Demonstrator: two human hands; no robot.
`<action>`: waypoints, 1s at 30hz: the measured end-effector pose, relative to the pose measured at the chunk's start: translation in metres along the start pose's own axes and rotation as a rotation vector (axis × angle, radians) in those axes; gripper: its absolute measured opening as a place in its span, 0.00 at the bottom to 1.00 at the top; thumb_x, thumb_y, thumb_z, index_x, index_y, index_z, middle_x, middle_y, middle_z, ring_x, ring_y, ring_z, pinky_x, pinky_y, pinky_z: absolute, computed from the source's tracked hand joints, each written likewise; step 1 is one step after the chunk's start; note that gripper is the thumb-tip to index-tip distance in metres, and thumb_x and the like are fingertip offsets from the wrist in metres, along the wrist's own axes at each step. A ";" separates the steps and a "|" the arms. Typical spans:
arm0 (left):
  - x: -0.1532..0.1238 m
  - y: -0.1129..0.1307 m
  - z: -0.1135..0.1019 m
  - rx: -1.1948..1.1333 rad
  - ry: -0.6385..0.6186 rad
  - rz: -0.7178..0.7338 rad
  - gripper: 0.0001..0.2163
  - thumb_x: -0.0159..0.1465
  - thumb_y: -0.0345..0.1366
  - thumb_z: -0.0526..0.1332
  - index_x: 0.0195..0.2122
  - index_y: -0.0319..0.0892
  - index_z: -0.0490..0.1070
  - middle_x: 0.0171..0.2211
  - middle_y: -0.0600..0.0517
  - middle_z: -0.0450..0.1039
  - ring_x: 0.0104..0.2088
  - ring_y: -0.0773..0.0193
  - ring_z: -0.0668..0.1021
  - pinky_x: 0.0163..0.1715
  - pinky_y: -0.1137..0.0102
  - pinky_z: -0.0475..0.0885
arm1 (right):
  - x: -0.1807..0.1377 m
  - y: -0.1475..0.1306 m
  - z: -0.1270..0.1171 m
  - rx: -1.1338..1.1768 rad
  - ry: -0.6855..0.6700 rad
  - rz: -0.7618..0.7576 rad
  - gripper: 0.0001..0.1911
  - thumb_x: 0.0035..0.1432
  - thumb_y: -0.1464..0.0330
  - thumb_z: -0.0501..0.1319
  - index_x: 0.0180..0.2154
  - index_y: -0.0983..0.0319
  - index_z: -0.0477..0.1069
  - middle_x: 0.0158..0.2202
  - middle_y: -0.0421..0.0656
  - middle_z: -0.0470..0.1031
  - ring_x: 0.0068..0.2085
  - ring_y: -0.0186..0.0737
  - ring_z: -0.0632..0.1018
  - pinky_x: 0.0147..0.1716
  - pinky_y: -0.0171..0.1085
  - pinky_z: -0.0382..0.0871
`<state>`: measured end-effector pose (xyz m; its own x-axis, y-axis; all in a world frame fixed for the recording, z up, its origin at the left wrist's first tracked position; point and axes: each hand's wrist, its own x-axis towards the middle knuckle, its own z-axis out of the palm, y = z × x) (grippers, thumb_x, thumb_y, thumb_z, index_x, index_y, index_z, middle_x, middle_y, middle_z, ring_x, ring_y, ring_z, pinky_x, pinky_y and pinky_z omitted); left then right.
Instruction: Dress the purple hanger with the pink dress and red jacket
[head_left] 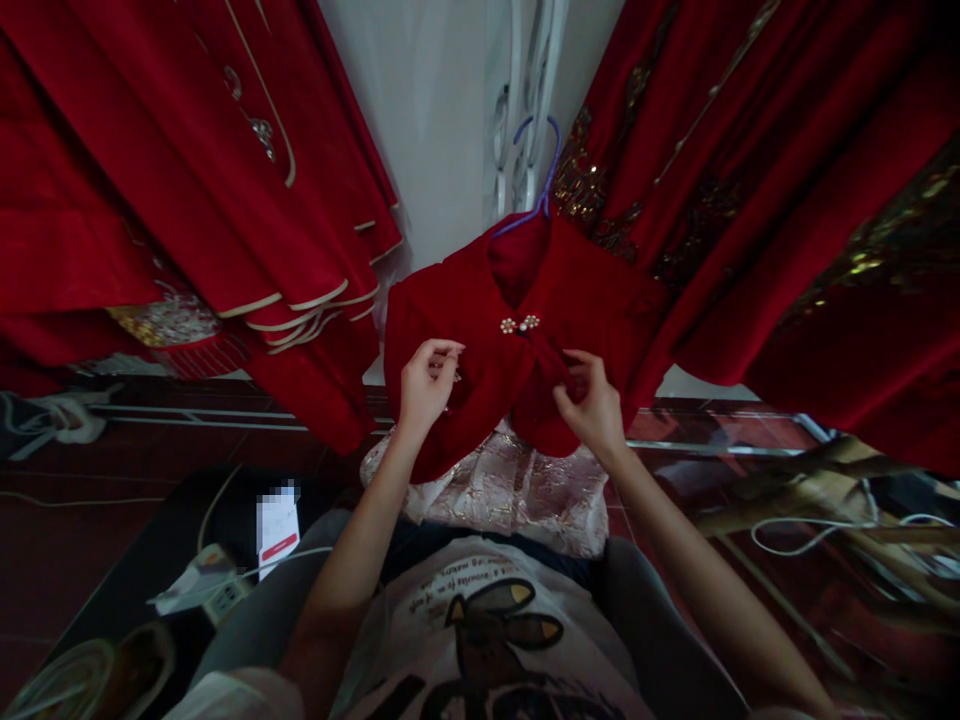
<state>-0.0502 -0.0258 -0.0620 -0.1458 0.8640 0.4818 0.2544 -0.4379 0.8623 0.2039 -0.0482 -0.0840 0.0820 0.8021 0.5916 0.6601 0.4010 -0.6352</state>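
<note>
A red capelet [472,290] hangs in front of me on a purple hanger [553,165]. Two flower-shaped pearl clasps [519,325] join its front at the neck. My left hand [429,385] is at the capelet's left front panel, thumb and fingers pinched together. Small shiny bits show by those fingertips, too small to name. On the other side, my right hand [592,405] has its fingers curled on the front edge of the capelet, gripping the cloth. Below the hem, a pale, shiny patterned cloth [517,490] lies over my lap.
Red garments with pale piping [285,240] hang at left, and red garments with gold sequins [712,200] at right. A metal rack bar [225,415] runs low behind. At lower left are a lit phone [279,530] and a power strip [225,595]; a white cable [810,525] loops at right.
</note>
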 end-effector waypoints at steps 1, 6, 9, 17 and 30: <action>0.000 -0.004 -0.005 0.047 0.030 0.006 0.05 0.64 0.36 0.60 0.38 0.43 0.74 0.38 0.51 0.77 0.32 0.69 0.78 0.31 0.75 0.75 | 0.005 0.001 -0.013 0.068 0.019 0.052 0.25 0.53 0.69 0.62 0.54 0.57 0.64 0.35 0.41 0.74 0.31 0.39 0.76 0.32 0.40 0.74; -0.002 -0.020 -0.009 0.201 0.009 0.011 0.10 0.58 0.34 0.64 0.41 0.43 0.70 0.40 0.51 0.74 0.32 0.70 0.77 0.30 0.74 0.74 | 0.030 -0.032 -0.066 0.414 -0.066 0.062 0.14 0.52 0.68 0.66 0.42 0.57 0.68 0.31 0.40 0.72 0.28 0.34 0.74 0.24 0.32 0.70; -0.003 -0.025 -0.002 0.267 0.002 0.012 0.12 0.57 0.35 0.65 0.41 0.43 0.66 0.38 0.52 0.72 0.31 0.69 0.76 0.28 0.75 0.72 | 0.029 -0.068 -0.069 0.458 -0.198 -0.003 0.13 0.54 0.67 0.66 0.42 0.57 0.68 0.36 0.42 0.74 0.31 0.34 0.75 0.25 0.32 0.71; -0.002 -0.036 0.000 0.279 0.026 0.013 0.10 0.58 0.33 0.63 0.39 0.44 0.64 0.33 0.53 0.72 0.29 0.69 0.75 0.30 0.74 0.71 | 0.014 -0.081 0.009 0.322 -0.451 -0.131 0.16 0.57 0.72 0.61 0.47 0.56 0.72 0.35 0.39 0.71 0.29 0.30 0.72 0.28 0.31 0.71; 0.005 -0.039 0.003 -0.220 0.060 -0.241 0.13 0.57 0.46 0.65 0.33 0.40 0.73 0.32 0.50 0.79 0.31 0.66 0.81 0.37 0.69 0.78 | 0.030 -0.066 0.090 0.341 -0.303 -0.115 0.16 0.54 0.73 0.62 0.46 0.60 0.72 0.41 0.43 0.72 0.32 0.31 0.75 0.34 0.33 0.77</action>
<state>-0.0579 -0.0034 -0.0936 -0.2341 0.9362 0.2621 -0.0062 -0.2710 0.9626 0.0953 -0.0112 -0.0690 -0.2322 0.8166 0.5285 0.3650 0.5768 -0.7308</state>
